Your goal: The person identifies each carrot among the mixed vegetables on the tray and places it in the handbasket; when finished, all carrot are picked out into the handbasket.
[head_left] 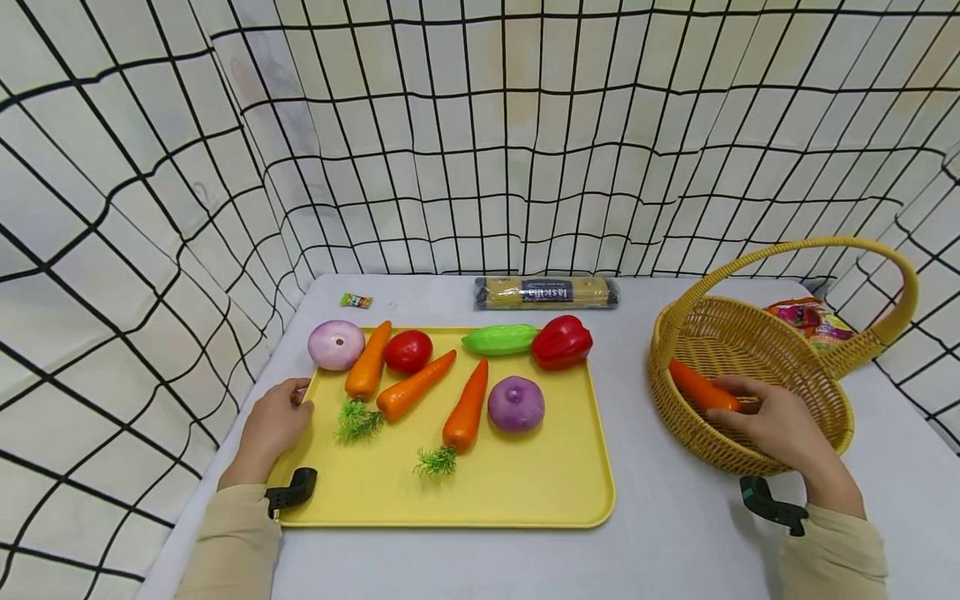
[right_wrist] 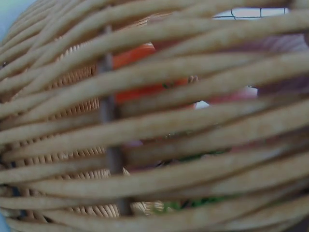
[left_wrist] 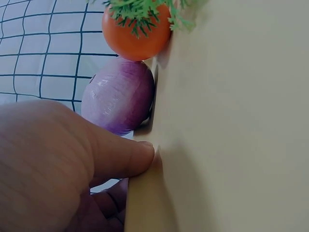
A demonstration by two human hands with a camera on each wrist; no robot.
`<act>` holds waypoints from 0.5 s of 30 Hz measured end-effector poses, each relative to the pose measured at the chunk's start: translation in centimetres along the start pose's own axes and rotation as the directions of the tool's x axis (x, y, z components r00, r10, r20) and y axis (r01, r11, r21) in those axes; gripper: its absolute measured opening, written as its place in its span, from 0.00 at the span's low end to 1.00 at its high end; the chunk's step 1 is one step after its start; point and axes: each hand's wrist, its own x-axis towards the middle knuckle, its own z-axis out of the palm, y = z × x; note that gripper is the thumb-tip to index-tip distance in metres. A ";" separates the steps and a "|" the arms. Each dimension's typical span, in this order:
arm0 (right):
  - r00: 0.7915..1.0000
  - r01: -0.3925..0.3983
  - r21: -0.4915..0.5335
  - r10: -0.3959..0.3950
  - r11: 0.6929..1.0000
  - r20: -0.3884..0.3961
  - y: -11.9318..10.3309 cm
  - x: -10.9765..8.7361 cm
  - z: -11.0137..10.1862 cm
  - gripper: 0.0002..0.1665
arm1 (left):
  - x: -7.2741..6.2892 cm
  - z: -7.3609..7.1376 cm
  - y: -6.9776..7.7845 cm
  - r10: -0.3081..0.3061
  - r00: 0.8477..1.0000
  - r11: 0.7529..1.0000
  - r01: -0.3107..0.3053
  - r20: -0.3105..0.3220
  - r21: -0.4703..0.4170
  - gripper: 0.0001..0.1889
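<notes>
My left hand (head_left: 276, 423) pinches the left rim of the yellow tray (head_left: 540, 487), thumb on the rim and fingers outside it, as the left wrist view shows. My right hand (head_left: 776, 425) reaches into the wicker basket (head_left: 832, 412) and holds an orange carrot (head_left: 697, 385), its upper end towards the basket's left wall. In the right wrist view the basket's weave (right_wrist: 154, 130) covers most of that hand and the carrot. Three more carrots (head_left: 467, 408), a purple onion (head_left: 516, 404), a tomato (head_left: 408, 351), a green cucumber-like vegetable (head_left: 500, 339) and a red bell pepper (head_left: 562, 342) lie on the tray.
Another onion (head_left: 336, 345) sits at the tray's far left corner. A small wrapped sweet (head_left: 356, 300) and a pack of spaghetti (head_left: 547, 292) lie behind the tray. Colourful packets (head_left: 812, 321) lie behind the basket, whose tall handle (head_left: 795, 243) arches over it. Netted cloth walls enclose the table.
</notes>
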 end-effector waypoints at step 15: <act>0.998 0.009 -0.008 -0.008 1.000 0.065 0.0 0.0 0.3 0.38 | 0.2 0.0 -0.2 -0.005 1.000 1.000 0.005 0.019 0.005 0.21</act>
